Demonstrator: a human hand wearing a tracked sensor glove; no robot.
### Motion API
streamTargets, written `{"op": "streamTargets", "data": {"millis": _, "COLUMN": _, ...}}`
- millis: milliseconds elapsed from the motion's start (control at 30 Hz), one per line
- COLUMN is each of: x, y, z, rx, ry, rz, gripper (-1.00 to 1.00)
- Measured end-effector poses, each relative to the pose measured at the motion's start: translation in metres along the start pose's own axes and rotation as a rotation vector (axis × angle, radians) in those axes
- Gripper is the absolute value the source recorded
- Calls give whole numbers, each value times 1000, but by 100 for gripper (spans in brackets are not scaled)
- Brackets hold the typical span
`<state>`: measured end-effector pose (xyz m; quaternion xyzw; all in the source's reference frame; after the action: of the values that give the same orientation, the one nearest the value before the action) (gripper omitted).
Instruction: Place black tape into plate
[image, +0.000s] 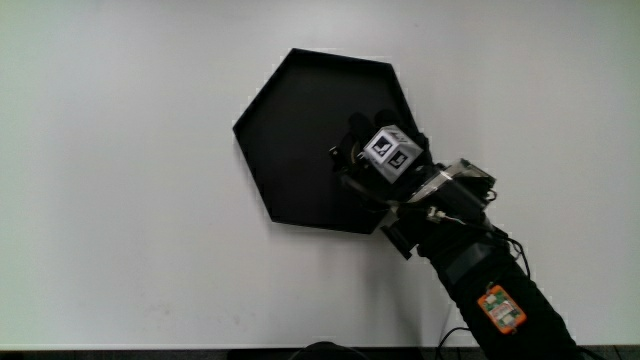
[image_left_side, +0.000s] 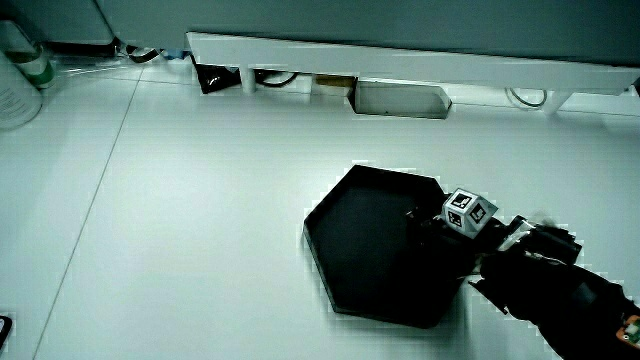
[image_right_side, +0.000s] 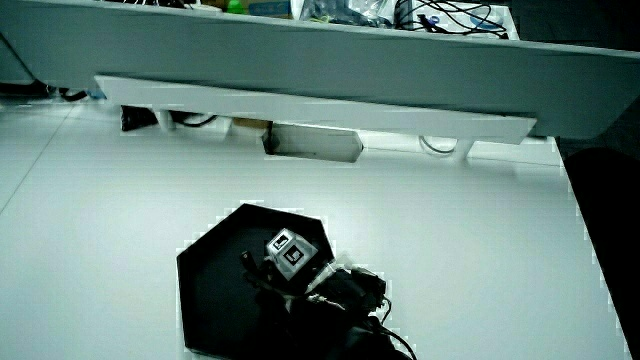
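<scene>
Plate, black and six-sided with a low raised rim, lies flat on the plain white table; it shows in both side views too.

The hand in the black glove sits over the part of the plate nearest the forearm, low inside the rim. The small patterned cube on its back faces upward. The same placing shows in both side views, with the hand over the plate's floor and the cube on top of it.

The dark-sleeved forearm crosses the plate's rim from the edge of the table nearer to the person. It carries a small orange tag.

The black tape cannot be picked out: glove, plate floor and any tape there are all black and run together in every view. For the same reason it cannot be told whether the hand grips anything or is slack.

A low white partition runs along the table edge farthest from the person, well apart from the plate.
</scene>
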<state>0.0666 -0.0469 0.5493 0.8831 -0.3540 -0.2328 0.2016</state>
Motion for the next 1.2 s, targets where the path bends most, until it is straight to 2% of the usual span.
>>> {"op": "streamTargets", "data": {"millis": 33, "x": -5, "y": 2, "z": 1, "rx": -9, "ry": -23, "rz": 7, "gripper": 0}}
{"op": "streamTargets", "data": {"millis": 267, "x": -33, "y": 23, "z": -15, "rx": -97, "ry": -30, "rz": 103, "gripper": 0}}
{"op": "streamTargets", "data": {"millis": 400, "x": -39, "y": 30, "z": -25, "rx": -154, "ry": -51, "rz": 124, "gripper": 0}}
{"op": "streamTargets", "data": {"millis": 533, "x": -40, "y": 36, "z": -38, "rx": -201, "ry": -74, "rz": 118, "gripper": 0}}
{"op": "streamTargets", "data": {"millis": 767, "x": -42, "y": 37, "z": -43, "rx": -221, "ry": -95, "rz": 117, "gripper": 0}}
{"op": "streamTargets", "data": {"millis": 800, "x": -43, "y": 39, "z": -46, "rx": -243, "ry": -98, "rz": 122, "gripper": 0}}
{"op": "streamTargets", "data": {"millis": 833, "x": -44, "y": 38, "z": -44, "rx": -230, "ry": -97, "rz": 123, "gripper": 0}}
{"op": "streamTargets", "data": {"millis": 900, "x": -46, "y": 40, "z": -47, "rx": -253, "ry": -101, "rz": 129, "gripper": 0}}
{"op": "streamTargets", "data": {"millis": 933, "x": -47, "y": 38, "z": -45, "rx": -230, "ry": -103, "rz": 134, "gripper": 0}}
{"op": "streamTargets", "data": {"millis": 1033, "x": -49, "y": 40, "z": -49, "rx": -250, "ry": -117, "rz": 122, "gripper": 0}}
{"op": "streamTargets", "data": {"millis": 1133, "x": -50, "y": 40, "z": -52, "rx": -267, "ry": -139, "rz": 118, "gripper": -14}}
{"op": "streamTargets", "data": {"millis": 1200, "x": -51, "y": 40, "z": -52, "rx": -260, "ry": -139, "rz": 116, "gripper": -24}}
